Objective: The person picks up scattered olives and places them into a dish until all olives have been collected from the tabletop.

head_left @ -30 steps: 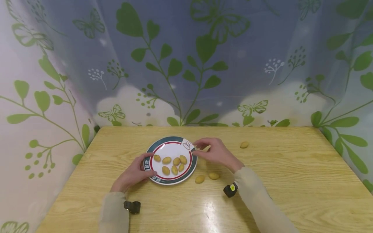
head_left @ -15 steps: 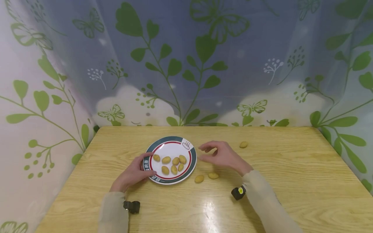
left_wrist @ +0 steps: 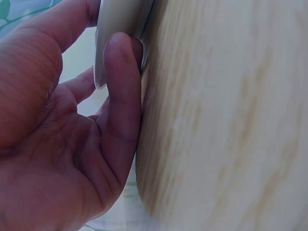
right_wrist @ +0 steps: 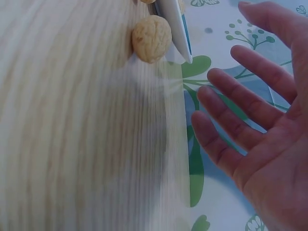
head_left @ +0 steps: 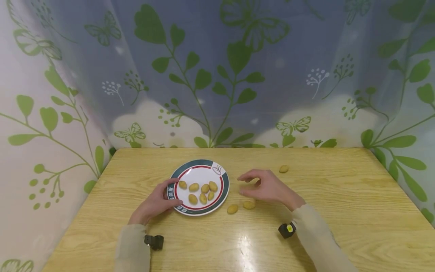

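Observation:
A round white plate (head_left: 195, 174) with a dark green rim and a red ring stands left of centre in the head view, bearing several walnuts (head_left: 193, 199). My left hand (head_left: 157, 200) grips its left rim, thumb and fingers over the edge; in the left wrist view a finger (left_wrist: 122, 86) reaches beneath the plate's underside. To the right of the plate, my right hand (head_left: 265, 186) hovers over the table with relaxed, spread fingers and holds nothing. Two walnuts (head_left: 232, 209) lie on the table just below that hand, one of them seen large in the right wrist view.
Another single walnut (head_left: 283, 169) rests farther back, beyond the right hand. The wooden table (head_left: 340, 211) ends at a patterned curtain (head_left: 217, 124) with leaves and butterflies behind it. A small black wrist camera (head_left: 287, 229) sits on each sleeve.
My right hand has drawn back from the plate's right rim toward the right. The left hand, the plate and the walnuts have stayed in place.

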A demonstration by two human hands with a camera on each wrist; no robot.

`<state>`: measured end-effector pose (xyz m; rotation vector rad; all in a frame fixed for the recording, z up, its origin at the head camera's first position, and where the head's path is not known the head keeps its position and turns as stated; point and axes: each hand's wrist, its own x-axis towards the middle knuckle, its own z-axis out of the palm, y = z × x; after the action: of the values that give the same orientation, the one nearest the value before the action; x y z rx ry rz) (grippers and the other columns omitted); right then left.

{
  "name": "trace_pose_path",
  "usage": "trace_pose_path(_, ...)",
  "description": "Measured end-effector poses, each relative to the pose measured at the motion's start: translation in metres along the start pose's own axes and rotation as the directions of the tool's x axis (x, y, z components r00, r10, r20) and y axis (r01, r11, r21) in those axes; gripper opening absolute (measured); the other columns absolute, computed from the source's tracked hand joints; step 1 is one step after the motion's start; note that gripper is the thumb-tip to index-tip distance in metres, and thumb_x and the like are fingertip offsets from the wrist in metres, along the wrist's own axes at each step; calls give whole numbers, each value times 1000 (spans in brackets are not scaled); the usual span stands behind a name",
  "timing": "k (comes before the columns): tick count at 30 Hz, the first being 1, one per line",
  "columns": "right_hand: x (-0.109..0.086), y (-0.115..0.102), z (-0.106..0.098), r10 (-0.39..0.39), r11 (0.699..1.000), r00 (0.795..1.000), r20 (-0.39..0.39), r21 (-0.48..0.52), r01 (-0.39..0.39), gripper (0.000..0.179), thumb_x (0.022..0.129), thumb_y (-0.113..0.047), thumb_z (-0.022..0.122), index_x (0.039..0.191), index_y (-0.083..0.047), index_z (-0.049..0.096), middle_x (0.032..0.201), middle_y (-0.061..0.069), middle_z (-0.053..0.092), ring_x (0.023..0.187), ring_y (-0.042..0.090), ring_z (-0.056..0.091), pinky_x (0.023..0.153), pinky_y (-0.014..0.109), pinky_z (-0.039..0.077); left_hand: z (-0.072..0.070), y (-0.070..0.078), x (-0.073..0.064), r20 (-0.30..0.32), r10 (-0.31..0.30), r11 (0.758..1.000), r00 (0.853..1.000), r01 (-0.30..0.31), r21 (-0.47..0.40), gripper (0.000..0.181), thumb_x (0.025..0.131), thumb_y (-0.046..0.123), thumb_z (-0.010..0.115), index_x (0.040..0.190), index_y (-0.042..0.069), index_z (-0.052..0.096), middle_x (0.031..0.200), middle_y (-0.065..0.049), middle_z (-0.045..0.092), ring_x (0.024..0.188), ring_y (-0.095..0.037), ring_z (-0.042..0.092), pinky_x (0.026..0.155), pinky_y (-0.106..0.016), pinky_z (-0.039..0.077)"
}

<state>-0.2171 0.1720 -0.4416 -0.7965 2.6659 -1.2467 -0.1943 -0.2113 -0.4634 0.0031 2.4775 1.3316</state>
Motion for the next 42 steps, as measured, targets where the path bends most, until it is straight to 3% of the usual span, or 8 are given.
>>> trace_pose_path(19, -25, 6, -1, 20, 997, 1000, 22, -75, -19, 42, 85, -41, 82, 119, -17, 75, 117, -1, 75, 108, 20, 66, 87, 37, 57, -3, -1, 2, 2, 18, 1000, 1000, -18, 0, 80, 89, 23, 81, 156, 14, 39, 154, -19, 40, 128, -30, 46, 111, -46, 39)
trace_pose_path(31, -37, 10, -3, 17, 992, 999, 38, -126, -12, 41, 86, -42, 81, 119, -18, 74, 115, -1, 75, 102, 18, 67, 88, 38, 55, -1, 2, -1, 3, 2, 1000, 1000, -2, 3, 80, 88, 25, 82, 156, 16, 39, 157, -21, 35, 131, -34, 42, 113, -48, 37)
trace_pose_path(42, -47, 14, -2, 30, 986, 997, 70, -167, -18, 42, 84, -42, 81, 116, -15, 75, 104, -3, 73, 92, 12, 63, 81, 31, 52, 1, -2, 1, 0, 8, 1000, 1000, -8, 2, 81, 87, 25, 82, 156, 16, 39, 158, -22, 34, 136, -36, 40, 119, -55, 34)
